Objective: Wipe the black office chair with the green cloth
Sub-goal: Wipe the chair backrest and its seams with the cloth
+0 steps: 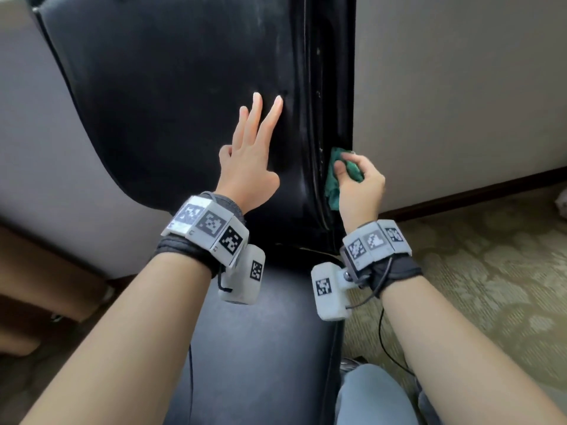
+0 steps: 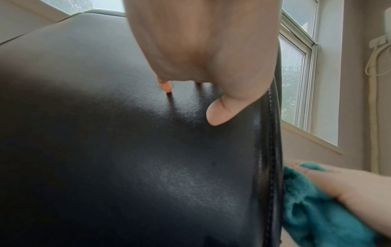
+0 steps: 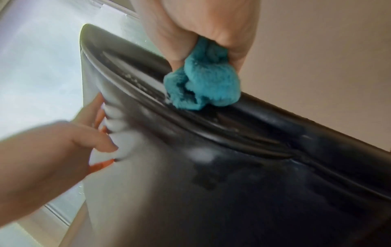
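The black office chair's backrest (image 1: 171, 96) fills the upper middle of the head view, its seat (image 1: 260, 348) below between my forearms. My left hand (image 1: 251, 154) lies flat on the backrest with fingers straight and spread. My right hand (image 1: 359, 179) grips the bunched green cloth (image 1: 333, 185) and holds it against the backrest's right side edge, where pale specks show along the seam. In the right wrist view the green cloth (image 3: 203, 83) sits on the ridged black edge (image 3: 253, 120). The left wrist view shows the backrest (image 2: 148, 150) and the green cloth (image 2: 313, 208) at lower right.
A pale wall (image 1: 460, 87) stands right of the chair with a dark skirting board (image 1: 475, 191) and patterned carpet (image 1: 491, 271) below. My knee in jeans (image 1: 374, 394) is beside the seat. A window (image 2: 296, 75) is behind the chair.
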Demonstrator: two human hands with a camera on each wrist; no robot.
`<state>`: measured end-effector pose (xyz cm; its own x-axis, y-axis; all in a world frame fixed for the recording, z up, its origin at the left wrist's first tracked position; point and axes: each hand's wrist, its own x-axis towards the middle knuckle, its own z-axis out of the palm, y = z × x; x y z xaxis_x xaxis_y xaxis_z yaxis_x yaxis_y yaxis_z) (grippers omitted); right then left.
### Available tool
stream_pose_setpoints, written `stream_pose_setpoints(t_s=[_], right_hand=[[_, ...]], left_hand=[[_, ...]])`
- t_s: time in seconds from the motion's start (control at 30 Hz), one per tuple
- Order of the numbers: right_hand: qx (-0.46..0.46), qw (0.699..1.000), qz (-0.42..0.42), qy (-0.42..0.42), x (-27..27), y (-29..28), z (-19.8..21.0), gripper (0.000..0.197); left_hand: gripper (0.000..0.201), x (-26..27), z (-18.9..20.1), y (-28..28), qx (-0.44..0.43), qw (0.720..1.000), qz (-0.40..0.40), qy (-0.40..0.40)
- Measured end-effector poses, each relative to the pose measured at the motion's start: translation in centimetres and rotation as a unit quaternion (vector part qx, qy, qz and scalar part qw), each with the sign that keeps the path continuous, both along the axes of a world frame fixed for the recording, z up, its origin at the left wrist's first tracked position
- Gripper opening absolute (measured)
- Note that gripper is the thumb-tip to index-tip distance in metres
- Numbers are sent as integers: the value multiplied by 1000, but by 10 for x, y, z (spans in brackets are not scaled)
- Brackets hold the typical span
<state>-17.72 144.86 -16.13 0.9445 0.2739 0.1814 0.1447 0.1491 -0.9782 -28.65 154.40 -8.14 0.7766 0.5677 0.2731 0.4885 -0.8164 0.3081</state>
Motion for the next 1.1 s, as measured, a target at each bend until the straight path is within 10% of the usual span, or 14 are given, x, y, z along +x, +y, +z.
stream_pose_setpoints(t_s=[0.33,0.6,0.9,1.1], right_hand=[[56,987,-29,-151,34,7,99,19],[-157,969,51,-185,32,-9,74,19],[104,952,-141,-252,58,-3,182,19],[4,952,-74,-297,90,12,202,17]], left_hand=[[106,-1,4,-1,-10,1000,9,8],[105,-3,6,0,-15,1000,4,15],[104,-8,9,5,-13,999,-8,37],[104,-8,8,6,-7,999,-16,39]])
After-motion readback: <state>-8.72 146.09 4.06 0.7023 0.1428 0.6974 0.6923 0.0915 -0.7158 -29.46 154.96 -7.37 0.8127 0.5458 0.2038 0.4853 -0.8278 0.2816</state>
